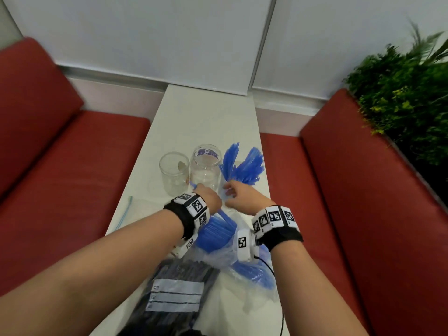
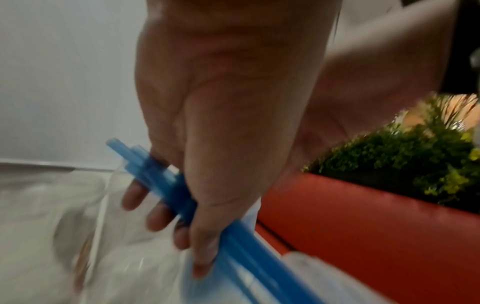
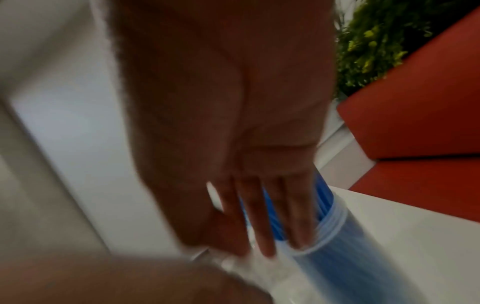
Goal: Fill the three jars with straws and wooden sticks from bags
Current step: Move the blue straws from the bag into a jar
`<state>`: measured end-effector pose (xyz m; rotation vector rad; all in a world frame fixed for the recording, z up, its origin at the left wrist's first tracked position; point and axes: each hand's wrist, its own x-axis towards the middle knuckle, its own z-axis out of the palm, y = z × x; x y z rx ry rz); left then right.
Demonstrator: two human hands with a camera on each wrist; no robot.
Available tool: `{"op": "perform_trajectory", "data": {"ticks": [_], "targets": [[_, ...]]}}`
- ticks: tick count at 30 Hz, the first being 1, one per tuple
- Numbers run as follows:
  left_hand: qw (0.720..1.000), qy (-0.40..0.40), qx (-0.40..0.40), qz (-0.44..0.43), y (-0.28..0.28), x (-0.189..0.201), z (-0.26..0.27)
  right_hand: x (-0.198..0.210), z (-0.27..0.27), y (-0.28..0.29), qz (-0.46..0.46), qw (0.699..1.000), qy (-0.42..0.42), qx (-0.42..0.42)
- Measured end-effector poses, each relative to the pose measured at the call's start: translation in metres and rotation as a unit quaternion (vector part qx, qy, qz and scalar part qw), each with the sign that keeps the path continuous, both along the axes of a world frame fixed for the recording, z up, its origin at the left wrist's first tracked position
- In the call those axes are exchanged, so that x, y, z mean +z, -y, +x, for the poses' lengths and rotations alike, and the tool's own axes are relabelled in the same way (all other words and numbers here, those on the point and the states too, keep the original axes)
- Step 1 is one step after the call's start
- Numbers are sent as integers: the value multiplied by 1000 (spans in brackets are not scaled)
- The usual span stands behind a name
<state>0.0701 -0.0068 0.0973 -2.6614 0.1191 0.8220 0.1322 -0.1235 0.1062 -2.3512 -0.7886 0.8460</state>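
On the white table (image 1: 208, 117) stand two empty glass jars (image 1: 174, 175) (image 1: 206, 166) and, to their right, a third jar (image 3: 337, 257) packed with blue straws (image 1: 244, 166). My left hand (image 1: 206, 194) (image 2: 207, 185) grips a few blue straws (image 2: 166, 185); their rear ends run back into a clear bag of blue straws (image 1: 244, 265) under my wrists. My right hand (image 1: 232, 194) (image 3: 259, 205) rests its straight fingers on the filled jar's rim and straws. The view is blurred. A bag of dark sticks (image 1: 179, 294) with a white label lies nearest me.
A flat clear zip bag (image 1: 126, 212) lies at the table's left edge. Red benches (image 1: 72, 178) (image 1: 351, 190) flank the narrow table, and a green plant (image 1: 407, 93) stands behind the right one. A black cable (image 1: 269, 265) hangs from my right wrist.
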Motion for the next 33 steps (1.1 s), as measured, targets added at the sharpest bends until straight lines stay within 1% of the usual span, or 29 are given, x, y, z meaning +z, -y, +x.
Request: {"op": "perform_trajectory", "data": {"ticks": [1, 2, 3, 5, 6, 7, 8, 9, 10, 11, 12, 14, 15, 16, 17, 19, 20, 21, 22, 24, 25, 26, 27, 28, 29, 30, 31, 32, 33], "targets": [[1000, -1, -3, 6, 1, 10, 0, -8, -7, -2, -58, 997, -18, 46], [1000, -7, -2, 17, 4, 21, 2, -15, -16, -5, -69, 995, -26, 60], [999, -6, -20, 37, 7, 30, 1, -21, -24, -9, -51, 997, -25, 53], [991, 13, -58, 116, 9, 43, 1, -30, -34, -17, -4, 999, 16, 28], [991, 34, -62, 116, 12, 48, 1, -32, -39, -20, 21, 999, 41, 15], [993, 76, -52, 76, 14, 57, -2, -34, -43, -22, 65, 997, 45, 0], [991, 90, -71, 63, 16, 76, -6, -32, -46, -23, 114, 993, 30, -26], [982, 116, -133, 67, 17, 92, -10, -31, -47, -24, 159, 985, 7, -58], [983, 141, -110, 52, 18, 108, -14, -28, -49, -24, 192, 978, -12, -80], [973, 213, -88, -10, 17, 120, -17, -25, -51, -25, 217, 971, -22, -99], [957, 276, -77, -55, 15, 137, -17, -21, -52, -25, 233, 965, -30, -115], [912, 380, -71, -141, 5, 164, -14, -13, -52, -26, 271, 953, -39, -132], [888, 415, -41, -196, -1, 169, -12, -8, -51, -26, 290, 947, -37, -131], [869, 430, -10, -243, -6, 169, -11, -3, -50, -26, 306, 942, -37, -132], [861, 413, 26, -294, -10, 166, -12, 1, -48, -26, 319, 937, -39, -138], [847, 329, 80, -410, -7, 156, -15, 12, -45, -26, 338, 926, -55, -159], [828, 296, 92, -468, -4, 151, -17, 18, -44, -26, 348, 921, -68, -164], [788, 284, 105, -536, -3, 147, -18, 23, -42, -25, 355, 917, -75, -165], [725, 292, 123, -611, -4, 145, -18, 29, -41, -23, 356, 917, -73, -163], [550, 341, 198, -736, -12, 142, -17, 46, -38, -15, 369, 913, -64, -165], [488, 357, 240, -760, -17, 138, -16, 58, -36, -11, 393, 901, -68, -171], [466, 352, 283, -761, -20, 130, -15, 70, -34, -9, 425, 885, -81, -174], [480, 322, 325, -749, -22, 119, -15, 83, -32, -7, 454, 869, -94, -170], [504, 265, 365, -737, -22, 105, -14, 96, -30, -7, 479, 857, -104, -162], [513, 195, 400, -734, -22, 90, -15, 108, -27, -7, 499, 846, -109, -153], [488, 131, 434, -746, -20, 76, -15, 118, -25, -8, 517, 836, -112, -145], [430, 80, 467, -768, -18, 63, -15, 127, -23, -9, 533, 827, -112, -139], [345, 36, 494, -797, -15, 51, -15, 133, -21, -10, 547, 819, -110, -136], [248, -3, 511, -823, -12, 42, -13, 136, -19, -10, 556, 814, -106, -134]]}}
